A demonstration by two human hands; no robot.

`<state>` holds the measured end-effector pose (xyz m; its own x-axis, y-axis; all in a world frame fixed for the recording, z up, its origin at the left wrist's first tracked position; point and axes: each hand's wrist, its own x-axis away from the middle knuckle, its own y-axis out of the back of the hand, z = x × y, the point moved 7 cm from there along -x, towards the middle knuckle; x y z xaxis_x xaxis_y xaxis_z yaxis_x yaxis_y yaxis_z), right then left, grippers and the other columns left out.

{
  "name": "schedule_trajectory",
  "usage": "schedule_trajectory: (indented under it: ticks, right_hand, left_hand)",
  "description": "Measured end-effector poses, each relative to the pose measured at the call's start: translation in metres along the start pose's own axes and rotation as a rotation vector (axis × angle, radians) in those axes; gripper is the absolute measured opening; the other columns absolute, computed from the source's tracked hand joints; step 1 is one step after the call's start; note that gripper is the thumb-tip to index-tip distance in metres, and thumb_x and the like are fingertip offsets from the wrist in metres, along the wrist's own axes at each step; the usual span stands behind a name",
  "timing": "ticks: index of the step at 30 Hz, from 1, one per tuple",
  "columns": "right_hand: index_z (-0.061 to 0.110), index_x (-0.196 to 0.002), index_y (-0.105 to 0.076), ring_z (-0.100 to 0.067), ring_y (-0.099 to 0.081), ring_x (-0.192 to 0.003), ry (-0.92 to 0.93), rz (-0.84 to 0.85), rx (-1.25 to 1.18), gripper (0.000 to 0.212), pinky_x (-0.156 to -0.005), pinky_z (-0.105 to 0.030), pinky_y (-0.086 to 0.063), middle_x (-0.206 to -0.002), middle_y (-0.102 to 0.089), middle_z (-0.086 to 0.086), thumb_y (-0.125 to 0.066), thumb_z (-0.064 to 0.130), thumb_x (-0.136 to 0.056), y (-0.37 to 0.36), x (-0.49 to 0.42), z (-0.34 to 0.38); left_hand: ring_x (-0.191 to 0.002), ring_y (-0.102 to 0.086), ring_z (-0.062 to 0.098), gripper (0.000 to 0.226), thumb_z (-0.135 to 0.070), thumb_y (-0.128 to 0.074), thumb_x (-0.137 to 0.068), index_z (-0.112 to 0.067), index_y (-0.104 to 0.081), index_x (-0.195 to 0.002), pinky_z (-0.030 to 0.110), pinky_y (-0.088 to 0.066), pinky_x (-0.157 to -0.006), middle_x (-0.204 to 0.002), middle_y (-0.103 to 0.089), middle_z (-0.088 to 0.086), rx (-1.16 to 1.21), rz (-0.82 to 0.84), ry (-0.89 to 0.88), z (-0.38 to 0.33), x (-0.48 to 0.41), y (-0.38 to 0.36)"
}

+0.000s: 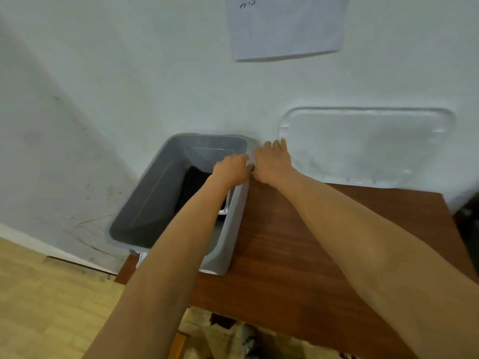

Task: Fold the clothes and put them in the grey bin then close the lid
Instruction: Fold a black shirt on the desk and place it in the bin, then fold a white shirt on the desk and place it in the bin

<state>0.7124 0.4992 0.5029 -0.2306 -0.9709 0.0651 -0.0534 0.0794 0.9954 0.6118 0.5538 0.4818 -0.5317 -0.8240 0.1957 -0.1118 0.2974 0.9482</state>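
Note:
The grey bin (155,193) stands on the left end of the wooden table (311,242), up against the wall. Dark folded clothes (195,182) lie at its bottom. My left hand (232,171) curls its fingers over the bin's right rim near the far corner. Just outside that same corner lies my right hand (272,161), its fingers stretched toward the wall and reaching the left edge of the lid. The translucent white lid (368,146) leans against the wall at the back right of the table. My forearms hide part of the bin's near right side.
A paper sheet (285,27) hangs on the white wall above. Light wooden floor (51,294) lies to the left and below the table. Some dark and crumpled items (233,330) sit on the floor under the table's front edge.

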Motion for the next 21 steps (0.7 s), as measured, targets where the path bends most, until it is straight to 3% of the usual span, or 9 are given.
schedule_trajectory:
  ticks: [7, 11, 15, 21]
  right_hand:
    - [0.014, -0.146, -0.044, -0.041, -0.036, -0.142, -0.08, -0.003, 0.008, 0.058, -0.124, -0.056, -0.012, -0.151, -0.043, -0.019, -0.053, 0.041, -0.096, 0.006, 0.051, -0.086]
    - [0.014, -0.148, -0.042, -0.041, -0.037, -0.141, -0.139, 0.023, -0.002, 0.06, -0.124, -0.055, -0.012, -0.15, -0.043, -0.017, -0.055, 0.038, -0.094, -0.003, 0.065, -0.126]
    - [0.013, -0.145, -0.044, -0.041, -0.04, -0.138, -0.2, 0.026, -0.067, 0.055, -0.123, -0.053, -0.015, -0.147, -0.046, -0.016, -0.053, 0.029, -0.093, -0.035, 0.067, -0.152]
    - [0.012, -0.139, -0.047, -0.039, -0.049, -0.128, -0.219, -0.045, -0.139, 0.049, -0.115, -0.049, -0.028, -0.137, -0.051, -0.014, -0.054, 0.035, -0.096, -0.12, 0.06, -0.159]
  left_hand:
    - [-0.132, -0.053, 0.034, 0.052, -0.044, -0.038, -0.108, -0.015, -0.045, -0.15, 0.049, -0.045, -0.107, -0.147, -0.054, 0.014, -0.034, -0.008, -0.096, -0.104, 0.024, -0.011]
    - [-0.137, -0.049, 0.034, 0.055, -0.045, -0.038, -0.108, -0.016, -0.04, -0.154, 0.048, -0.042, -0.11, -0.152, -0.05, 0.014, -0.036, -0.017, -0.113, -0.135, 0.027, -0.031]
    - [-0.139, -0.047, 0.033, 0.055, -0.045, -0.035, -0.109, -0.017, -0.037, -0.156, 0.048, -0.04, -0.108, -0.155, -0.046, 0.012, -0.01, -0.023, -0.082, -0.151, 0.027, -0.055]
    - [-0.135, -0.049, 0.033, 0.052, -0.045, -0.035, -0.109, -0.016, -0.043, -0.151, 0.048, -0.041, -0.105, -0.152, -0.049, 0.013, 0.046, -0.022, -0.073, -0.133, 0.007, -0.128]
